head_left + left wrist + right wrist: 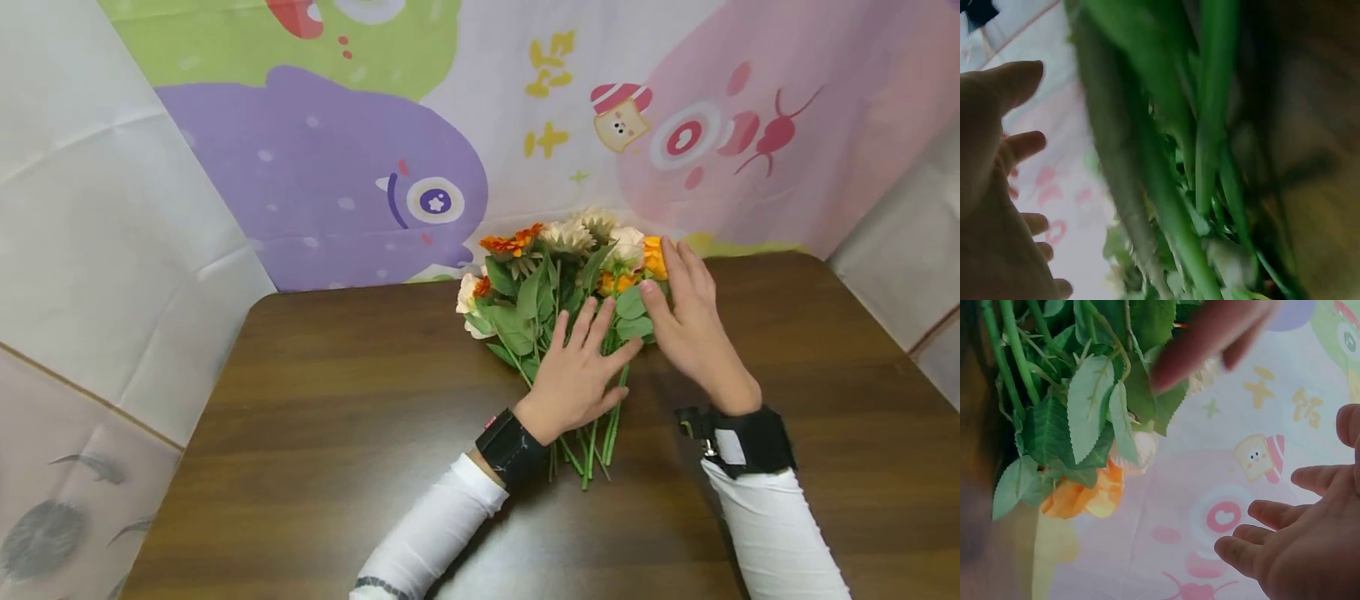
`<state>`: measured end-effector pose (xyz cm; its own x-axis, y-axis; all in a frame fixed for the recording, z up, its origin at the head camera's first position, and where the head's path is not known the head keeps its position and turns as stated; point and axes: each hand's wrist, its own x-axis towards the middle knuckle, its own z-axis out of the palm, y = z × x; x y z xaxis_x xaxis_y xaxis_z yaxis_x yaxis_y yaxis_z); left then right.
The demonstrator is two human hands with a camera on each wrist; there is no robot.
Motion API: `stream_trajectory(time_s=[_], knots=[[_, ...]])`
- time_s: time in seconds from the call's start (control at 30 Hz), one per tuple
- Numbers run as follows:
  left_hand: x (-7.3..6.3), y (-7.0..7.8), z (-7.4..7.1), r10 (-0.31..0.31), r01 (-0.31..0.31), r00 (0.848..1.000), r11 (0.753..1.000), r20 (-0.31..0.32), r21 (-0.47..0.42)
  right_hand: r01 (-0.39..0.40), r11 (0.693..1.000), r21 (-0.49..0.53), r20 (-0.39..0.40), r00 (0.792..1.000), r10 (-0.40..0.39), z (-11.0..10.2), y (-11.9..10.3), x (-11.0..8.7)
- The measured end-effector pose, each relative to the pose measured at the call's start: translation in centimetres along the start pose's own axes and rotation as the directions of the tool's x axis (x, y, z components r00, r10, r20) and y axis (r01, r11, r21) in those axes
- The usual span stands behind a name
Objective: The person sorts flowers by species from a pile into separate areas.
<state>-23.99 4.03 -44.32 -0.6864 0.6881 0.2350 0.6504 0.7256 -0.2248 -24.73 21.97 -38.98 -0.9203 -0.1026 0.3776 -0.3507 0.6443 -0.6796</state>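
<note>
A bunch of flowers (536, 292) lies on the brown table, its blooms toward the back and its bare green stems (592, 454) pointing to the front. Cream, orange and yellow heads show among the leaves. Over the stems spreads my left hand (573, 379), fingers apart; in the left wrist view the stems (1166, 187) stand beside it, with a gap between. My right hand (693, 333) is at the bunch's right side by the yellow-orange flower (655, 257), fingers straight. In the right wrist view that orange bloom (1088, 494) is apart from the fingers.
The wooden table (337, 433) reaches to a cartoon-printed cloth (322, 175) hanging close behind the blooms. Pale sheets (112, 167) hang at the left and right sides. Both wrists wear black straps (513, 450).
</note>
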Motion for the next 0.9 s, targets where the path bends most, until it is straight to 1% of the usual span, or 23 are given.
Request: stream_trajectory(time_s=[0.1, 0.17, 0.23, 0.27, 0.33, 0.43, 0.47, 0.5, 0.53, 0.57, 0.67, 0.73, 0.8, 0.9], knots=[[0.6, 0.6, 0.2, 0.035, -0.044, 0.995, 0.995, 0.097, 0.09, 0.007, 1.0, 0.016, 0.002, 1.0, -0.007, 0.3, -0.2, -0.1], [1.3, 0.9, 0.1, 0.057, -0.081, 0.985, 0.986, 0.162, 0.148, 0.018, 1.0, 0.016, -0.005, 1.0, -0.018, 0.3, -0.4, -0.1], [2.2, 1.0, 0.0, 0.06, -0.105, 0.971, 0.977, 0.23, 0.188, 0.03, 0.999, 0.012, -0.019, 0.999, -0.029, 0.1, -0.6, -0.1], [2.6, 1.0, 0.1, 0.055, -0.109, 0.963, 0.975, 0.264, 0.194, 0.033, 0.999, 0.014, -0.023, 0.999, -0.032, -0.1, -0.7, -0.1], [3.3, 0.9, 0.3, 0.026, -0.09, 0.939, 0.981, 0.344, 0.173, 0.036, 0.999, 0.012, -0.024, 0.999, -0.035, -0.3, -0.8, -0.1], [4.0, 0.6, 0.9, -0.042, -0.02, 0.897, 0.99, 0.439, 0.137, 0.037, 0.999, 0.014, -0.015, 0.999, -0.037, -0.5, -0.9, 0.0], [4.1, 0.5, 1.0, -0.057, 0.0, 0.887, 0.992, 0.459, 0.124, 0.039, 0.999, 0.014, -0.014, 0.999, -0.039, -0.6, -0.9, 0.0], [4.2, 0.5, 1.1, -0.064, 0.012, 0.88, 0.994, 0.471, 0.112, 0.042, 0.999, 0.012, -0.018, 0.999, -0.042, -0.6, -1.0, 0.1], [4.3, 0.6, 1.2, -0.063, 0.012, 0.878, 0.994, 0.475, 0.109, 0.046, 0.999, 0.011, -0.023, 0.999, -0.046, -0.7, -1.0, 0.1], [4.4, 0.7, 1.3, -0.056, 0.006, 0.878, 0.994, 0.475, 0.107, 0.048, 0.999, 0.009, -0.027, 0.998, -0.048, -0.8, -1.1, 0.1], [4.7, 1.1, 1.3, -0.024, -0.018, 0.871, 0.996, 0.491, 0.082, 0.05, 0.999, 0.009, -0.036, 0.998, -0.05, -1.1, -1.2, 0.0], [4.8, 1.3, 1.4, -0.011, -0.024, 0.857, 0.998, 0.515, 0.061, 0.048, 0.999, 0.011, -0.035, 0.998, -0.048, -1.4, -1.3, -0.1], [4.9, 1.4, 1.6, -0.008, -0.015, 0.844, 0.999, 0.536, 0.04, 0.048, 0.999, 0.012, -0.036, 0.998, -0.048, -1.6, -1.4, -0.1], [4.9, 1.3, 2.1, -0.015, -0.001, 0.837, 1.0, 0.547, 0.029, 0.056, 0.998, 0.012, -0.048, 0.997, -0.055, -2.0, -1.5, -0.1]])
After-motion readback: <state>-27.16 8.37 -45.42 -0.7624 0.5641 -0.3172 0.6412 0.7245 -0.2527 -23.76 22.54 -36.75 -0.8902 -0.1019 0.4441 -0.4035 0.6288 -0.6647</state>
